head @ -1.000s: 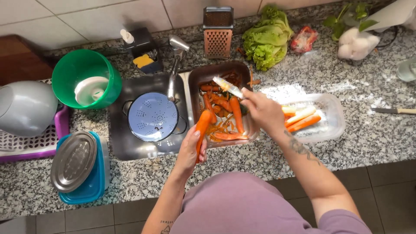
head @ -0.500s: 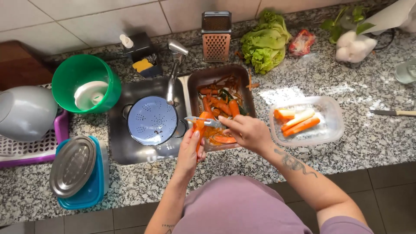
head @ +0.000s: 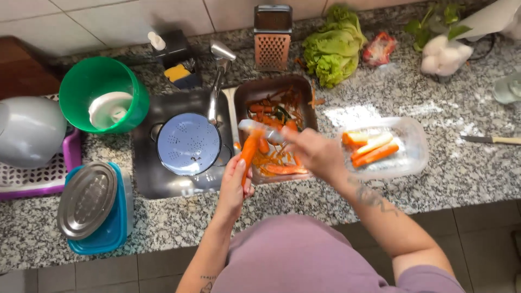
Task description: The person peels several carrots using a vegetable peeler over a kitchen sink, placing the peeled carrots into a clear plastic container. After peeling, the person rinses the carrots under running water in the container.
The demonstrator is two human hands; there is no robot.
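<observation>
My left hand (head: 234, 184) grips an orange carrot (head: 251, 148) by its lower end, holding it upright over the near edge of a brown rectangular pan (head: 242, 93). My right hand (head: 313, 152) holds a peeler (head: 256, 128) whose pale blade lies across the carrot's tip. The pan holds carrot peels and scraps. To the right, a clear plastic tray (head: 413, 152) holds peeled carrot pieces (head: 374, 153).
A sink (head: 152, 179) with a blue-white colander (head: 188, 143) and tap (head: 219, 70) lies left. A green bucket (head: 130, 108), grey bowl (head: 27, 130), blue lidded box (head: 114, 228), metal grater (head: 272, 38), lettuce (head: 332, 51) and a knife (head: 491, 139) sit on the granite counter.
My right hand swept the peeler from the pan's far side back to the carrot's tip. The carrot stayed over the pan's near edge in my left hand.
</observation>
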